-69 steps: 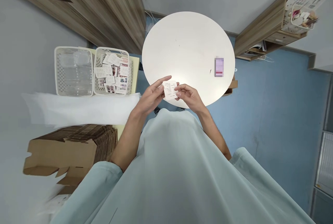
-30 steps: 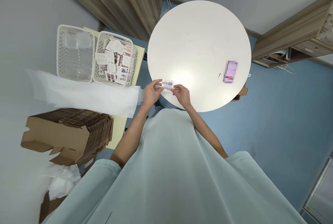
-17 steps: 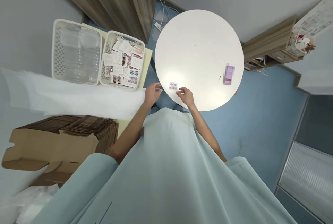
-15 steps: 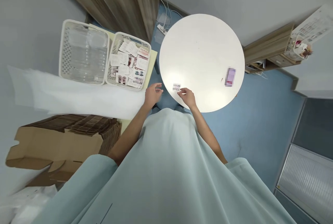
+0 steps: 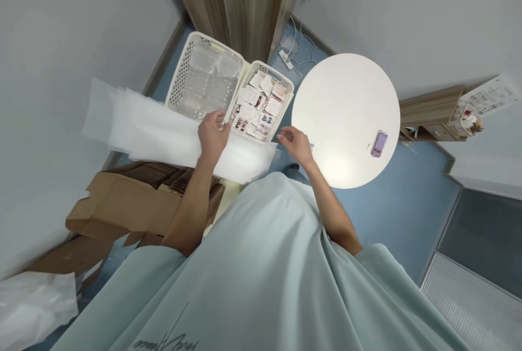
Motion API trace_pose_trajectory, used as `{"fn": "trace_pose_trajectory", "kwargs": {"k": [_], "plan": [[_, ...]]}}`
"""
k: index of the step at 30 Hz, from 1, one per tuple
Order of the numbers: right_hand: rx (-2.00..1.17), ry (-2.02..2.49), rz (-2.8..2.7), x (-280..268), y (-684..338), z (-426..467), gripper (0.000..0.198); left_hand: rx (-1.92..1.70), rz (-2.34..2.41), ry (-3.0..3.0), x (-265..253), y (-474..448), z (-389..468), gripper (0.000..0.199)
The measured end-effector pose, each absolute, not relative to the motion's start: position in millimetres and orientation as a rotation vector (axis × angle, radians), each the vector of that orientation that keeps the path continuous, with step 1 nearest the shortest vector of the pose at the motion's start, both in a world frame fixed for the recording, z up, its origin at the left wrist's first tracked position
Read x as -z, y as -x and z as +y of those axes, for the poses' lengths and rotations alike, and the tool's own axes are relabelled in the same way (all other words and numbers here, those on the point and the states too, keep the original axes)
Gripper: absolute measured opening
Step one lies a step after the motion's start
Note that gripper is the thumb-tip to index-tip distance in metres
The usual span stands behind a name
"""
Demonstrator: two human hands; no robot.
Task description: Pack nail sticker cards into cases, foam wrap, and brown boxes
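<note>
Over the front edges of two baskets, in the head view, the left hand (image 5: 212,139) is spread with fingers parted and holds nothing visible; whether it touches a rim cannot be told. Under it lie white sheets (image 5: 163,128), reaching past the left basket's side. The left basket (image 5: 176,90) carries clear plastic containers (image 5: 207,76); the right basket (image 5: 287,102), close beside it, bears a loose heap of printed cards (image 5: 248,111).

The right hand (image 5: 297,145) has bent fingers, a narrow gap between thumb and fingertips, and nothing visible in it. It sits at the near left edge of the round white table (image 5: 346,101), its fingertips past that edge toward the right basket. Just beyond its knuckles, a small patterned card (image 5: 312,146) shows at the table's margin, mostly hidden. A strip of blue floor (image 5: 375,231) separates basket and table. Near the table's right edge lies a pixelated purple item (image 5: 379,143), well apart from both hands.
</note>
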State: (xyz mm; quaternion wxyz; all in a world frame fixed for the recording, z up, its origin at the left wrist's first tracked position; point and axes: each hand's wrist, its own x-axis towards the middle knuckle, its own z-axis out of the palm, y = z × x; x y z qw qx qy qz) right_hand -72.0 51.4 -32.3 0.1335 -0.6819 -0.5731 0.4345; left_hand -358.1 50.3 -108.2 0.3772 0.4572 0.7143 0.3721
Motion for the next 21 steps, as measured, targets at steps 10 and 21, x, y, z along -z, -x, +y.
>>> {"fn": "trace_pose_trajectory", "kwargs": {"k": [10,21], "plan": [[-1.261,1.97,-1.72,14,114,61,0.025,-0.797,1.793,-1.422,148,414,125,0.04],[-1.2,2.027,-1.685,11,102,51,0.023,-0.481,1.6,-1.829,113,380,244,0.06]]}}
